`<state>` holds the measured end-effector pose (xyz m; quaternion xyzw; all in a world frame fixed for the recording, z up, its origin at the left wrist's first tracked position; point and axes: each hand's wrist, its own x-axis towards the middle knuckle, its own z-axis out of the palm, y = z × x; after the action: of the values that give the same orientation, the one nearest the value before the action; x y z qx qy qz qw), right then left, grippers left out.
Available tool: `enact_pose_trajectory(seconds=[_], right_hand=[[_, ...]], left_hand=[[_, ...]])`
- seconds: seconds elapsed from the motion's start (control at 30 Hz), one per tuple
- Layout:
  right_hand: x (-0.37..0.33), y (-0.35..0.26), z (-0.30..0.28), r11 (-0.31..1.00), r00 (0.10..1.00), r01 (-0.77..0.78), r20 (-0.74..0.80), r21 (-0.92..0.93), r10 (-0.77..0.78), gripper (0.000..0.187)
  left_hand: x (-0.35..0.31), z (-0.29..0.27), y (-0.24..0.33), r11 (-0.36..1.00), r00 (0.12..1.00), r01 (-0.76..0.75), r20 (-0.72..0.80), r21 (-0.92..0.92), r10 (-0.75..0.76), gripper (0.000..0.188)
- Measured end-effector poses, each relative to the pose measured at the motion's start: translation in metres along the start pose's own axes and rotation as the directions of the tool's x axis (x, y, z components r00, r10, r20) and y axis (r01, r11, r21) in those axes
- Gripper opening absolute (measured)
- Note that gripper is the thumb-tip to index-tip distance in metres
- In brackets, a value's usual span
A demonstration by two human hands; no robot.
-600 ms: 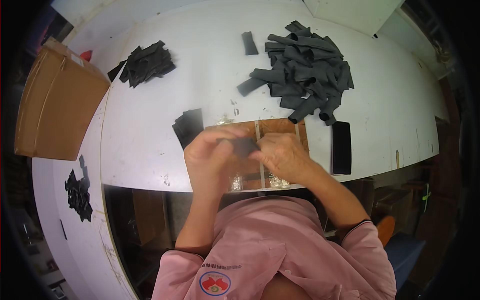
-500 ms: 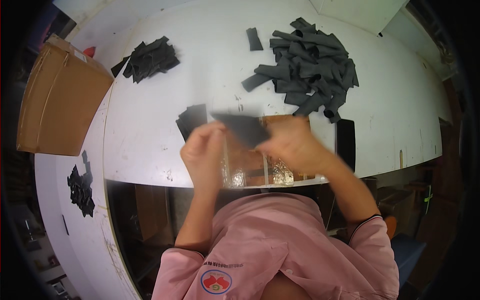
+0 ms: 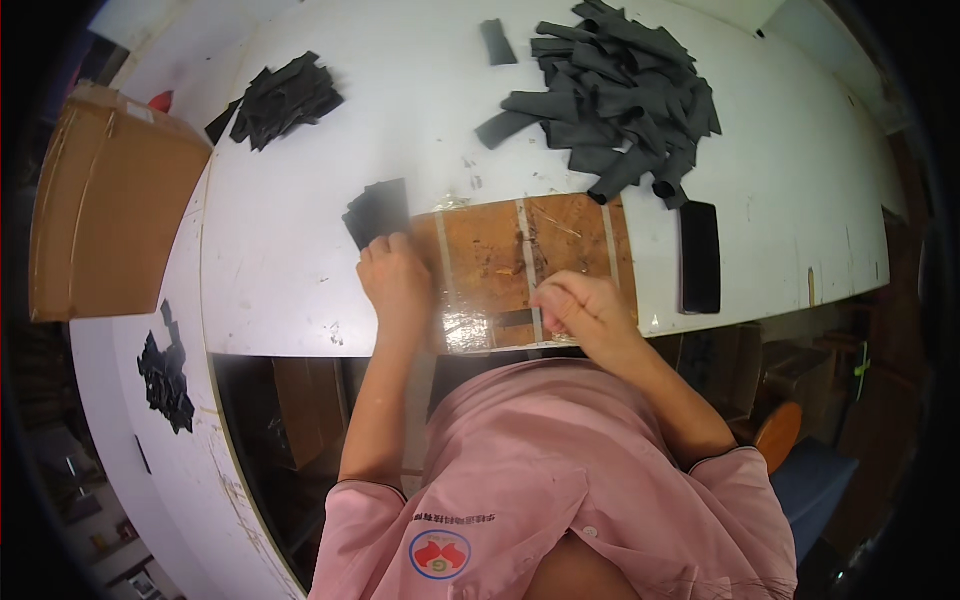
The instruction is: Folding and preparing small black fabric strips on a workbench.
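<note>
Fingers (image 3: 381, 246) of left hand (image 3: 395, 282) meet black pieces (image 3: 380, 212) (pinch unclear); right hand (image 3: 590, 308) loosely fisted.

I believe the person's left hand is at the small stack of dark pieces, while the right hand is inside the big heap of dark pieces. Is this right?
Not quite: the right hand is over the brown sheet, apart from the big heap, as the head view shows. The left hand is indeed at the small stack.
</note>
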<state>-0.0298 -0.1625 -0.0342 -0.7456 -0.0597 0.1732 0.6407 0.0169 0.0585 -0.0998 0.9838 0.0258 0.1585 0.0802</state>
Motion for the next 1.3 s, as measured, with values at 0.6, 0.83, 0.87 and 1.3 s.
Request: enact_pose_trajectory(seconds=[0.6,0.83,0.87,1.3], right_hand=[[-0.025,-0.041,0.02,0.955,0.934,0.252,0.22,0.158,-0.283,0.023],[-0.022,-0.038,0.0,0.97,0.941,0.118,0.289,0.211,-0.177,0.018],[-0.023,-0.035,-0.001,0.975,0.947,0.058,0.298,0.216,-0.122,0.015],[-0.014,-0.026,-0.006,0.996,0.941,0.086,0.326,0.035,-0.093,0.014]], left_hand=[[-0.047,-0.125,0.032,-0.052,0.794,0.492,0.423,-0.869,0.436,0.023],[-0.059,-0.101,0.038,-0.367,0.639,0.768,0.672,-0.526,0.373,0.006],[-0.06,-0.099,0.036,-0.346,0.595,0.802,0.704,-0.487,0.387,0.007],[-0.049,-0.112,0.045,-0.188,0.565,0.824,0.746,-0.535,0.353,0.012]])
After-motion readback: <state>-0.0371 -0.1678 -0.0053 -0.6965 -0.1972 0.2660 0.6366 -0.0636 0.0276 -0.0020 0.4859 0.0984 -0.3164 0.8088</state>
